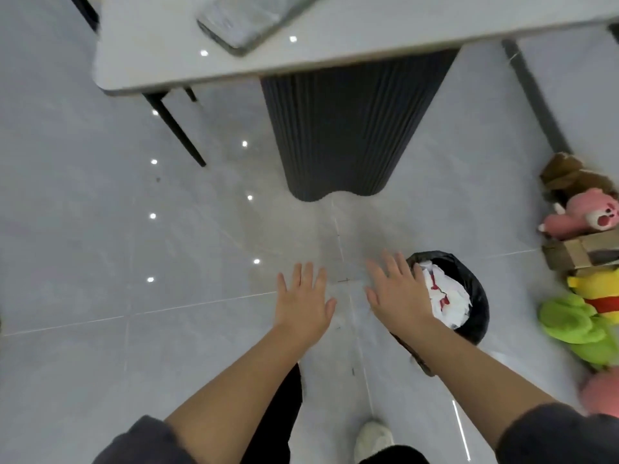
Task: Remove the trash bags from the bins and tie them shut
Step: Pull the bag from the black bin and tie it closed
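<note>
1. Black plastic lined the bin (pixel 417 356) on the floor: the bag (pixel 477 296) sat in it, its rim folded over, with white paper (pixel 447 296) heaped inside.
2. Both hands were flat, spread and empty: the left hand (pixel 303 303) over bare tile, the right hand (pixel 395 293) over the bin's near edge (contact unclear).
3. A one-sided pull would likely tip the bin and spill paper.
4. Yanking might tear the thin film.
5. Toys (pixel 582 216) crowded the right; a swung bag could snag them.

trash bag (pixel 480 306): black
crumpled paper (pixel 449 299): white, red marks
pedestal (pixel 341 128): dark grey, ribbed
floor (pixel 83 229): pale grey tiles
plush toy (pixel 582 216): pink
</note>
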Demonstrator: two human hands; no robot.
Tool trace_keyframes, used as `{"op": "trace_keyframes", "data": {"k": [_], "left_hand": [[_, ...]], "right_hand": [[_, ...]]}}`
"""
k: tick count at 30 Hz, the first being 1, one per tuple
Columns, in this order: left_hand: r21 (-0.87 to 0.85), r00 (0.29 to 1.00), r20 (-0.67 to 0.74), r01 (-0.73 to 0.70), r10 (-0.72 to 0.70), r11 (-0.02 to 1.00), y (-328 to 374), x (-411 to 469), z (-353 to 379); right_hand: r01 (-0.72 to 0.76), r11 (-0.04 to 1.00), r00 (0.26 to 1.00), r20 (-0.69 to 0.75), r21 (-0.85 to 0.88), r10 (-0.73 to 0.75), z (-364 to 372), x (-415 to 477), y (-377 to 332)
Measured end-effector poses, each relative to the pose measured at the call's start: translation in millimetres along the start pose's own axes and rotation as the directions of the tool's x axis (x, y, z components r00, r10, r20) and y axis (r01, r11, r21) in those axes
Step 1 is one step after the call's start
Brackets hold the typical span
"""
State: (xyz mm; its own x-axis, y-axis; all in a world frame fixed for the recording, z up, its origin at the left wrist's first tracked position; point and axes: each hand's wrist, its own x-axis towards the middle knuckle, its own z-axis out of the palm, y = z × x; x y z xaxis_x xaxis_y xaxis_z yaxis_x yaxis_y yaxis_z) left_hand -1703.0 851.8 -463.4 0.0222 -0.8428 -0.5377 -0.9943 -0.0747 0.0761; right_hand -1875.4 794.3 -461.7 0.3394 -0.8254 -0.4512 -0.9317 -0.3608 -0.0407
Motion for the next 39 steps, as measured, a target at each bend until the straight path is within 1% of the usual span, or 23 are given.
{"op": "trace_keyframes", "data": {"k": [3, 5, 7, 9, 10, 12, 14, 16, 21, 22, 25, 27, 28, 29, 30, 31, 32, 33, 34, 35, 37, 39], "left_hand": [[0.001, 0.998, 0.063, -0.012, 0.012, 1.0, 16, 44, 51], [-0.032, 0.995, 0.094, -0.033, 0.036, 0.999, 28, 74, 79], [-0.094, 0.993, 0.092, -0.06, 0.069, 0.994, 41, 105, 105], [-0.233, 0.987, 0.121, -0.078, 0.108, 0.969, 54, 136, 125], [-0.339, 0.981, 0.147, -0.066, 0.123, 0.938, 61, 150, 133], [-0.533, 0.971, 0.18, -0.039, 0.158, 0.845, 73, 169, 147], [-0.646, 0.963, 0.198, -0.013, 0.184, 0.764, 84, 182, 158], [-0.707, 0.954, 0.215, 0.004, 0.209, 0.707, 94, 190, 171], [-0.702, 0.957, 0.116, -0.11, 0.265, 0.704, 110, 203, 186], [-0.681, 0.96, 0.087, -0.137, 0.266, 0.719, 112, 206, 184], [-0.57, 0.975, -0.048, -0.205, 0.217, 0.795, 115, 216, 173], [-0.572, 0.978, -0.136, -0.207, 0.158, 0.793, 111, 226, 168], [-0.634, 0.983, -0.139, -0.184, 0.123, 0.751, 108, 232, 167], [-0.727, 0.99, -0.115, -0.137, 0.079, 0.673, 105, 239, 168], [-0.817, 0.998, -0.055, -0.06, 0.027, 0.574, 104, 245, 172], [-0.876, 0.999, 0.043, 0.046, -0.018, 0.48, 105, 249, 174], [-0.893, 0.985, 0.164, 0.168, -0.044, 0.418, 107, 251, 178], [-0.883, 0.96, 0.278, 0.269, -0.035, 0.384, 108, 252, 184], [-0.868, 0.933, 0.361, 0.335, 0.001, 0.367, 110, 253, 189], [-0.857, 0.912, 0.407, 0.366, 0.041, 0.364, 111, 251, 193], [-0.856, 0.909, 0.413, 0.365, 0.058, 0.366, 114, 252, 198], [-0.873, 0.921, 0.389, 0.354, 0.039, 0.336, 113, 253, 202]], "right_hand": [[-0.059, 0.998, 0.998, -0.02, 0.005, 0.059, 56, 25, 30], [-0.101, 0.995, 0.995, -0.026, 0.016, 0.101, 88, 42, 47], [-0.139, 0.99, 0.986, -0.088, 0.025, 0.141, 119, 61, 65], [-0.157, 0.987, 0.978, -0.134, 0.044, 0.162, 139, 78, 79], [-0.165, 0.984, 0.975, -0.139, 0.063, 0.172, 147, 86, 85], [-0.177, 0.977, 0.968, -0.158, 0.118, 0.194, 158, 96, 98], [-0.19, 0.969, 0.956, -0.195, 0.16, 0.219, 163, 103, 109], [-0.188, 0.964, 0.952, -0.206, 0.188, 0.226, 169, 106, 116], [-0.198, 0.949, 0.946, -0.205, 0.245, 0.25, 180, 105, 122], [-0.2, 0.945, 0.946, -0.2, 0.26, 0.255, 180, 106, 122], [-0.208, 0.929, 0.937, -0.21, 0.306, 0.279, 179, 110, 121], [-0.21, 0.93, 0.93, -0.231, 0.301, 0.285, 182, 111, 121], [-0.209, 0.931, 0.928, -0.24, 0.299, 0.286, 184, 111, 121], [-0.208, 0.929, 0.925, -0.247, 0.306, 0.288, 186, 111, 122], [-0.206, 0.925, 0.922, -0.254, 0.319, 0.293, 186, 111, 123], [-0.204, 0.921, 0.919, -0.26, 0.332, 0.297, 185, 112, 124], [-0.203, 0.918, 0.918, -0.261, 0.341, 0.299, 185, 113, 125], [-0.201, 0.918, 0.918, -0.261, 0.343, 0.299, 185, 113, 125], [-0.2, 0.918, 0.918, -0.263, 0.343, 0.298, 185, 113, 126], [-0.198, 0.918, 0.917, -0.266, 0.344, 0.298, 185, 112, 126], [-0.19, 0.915, 0.913, -0.278, 0.356, 0.298, 186, 110, 126], [-0.18, 0.907, 0.908, -0.291, 0.38, 0.302, 187, 108, 126]]}}
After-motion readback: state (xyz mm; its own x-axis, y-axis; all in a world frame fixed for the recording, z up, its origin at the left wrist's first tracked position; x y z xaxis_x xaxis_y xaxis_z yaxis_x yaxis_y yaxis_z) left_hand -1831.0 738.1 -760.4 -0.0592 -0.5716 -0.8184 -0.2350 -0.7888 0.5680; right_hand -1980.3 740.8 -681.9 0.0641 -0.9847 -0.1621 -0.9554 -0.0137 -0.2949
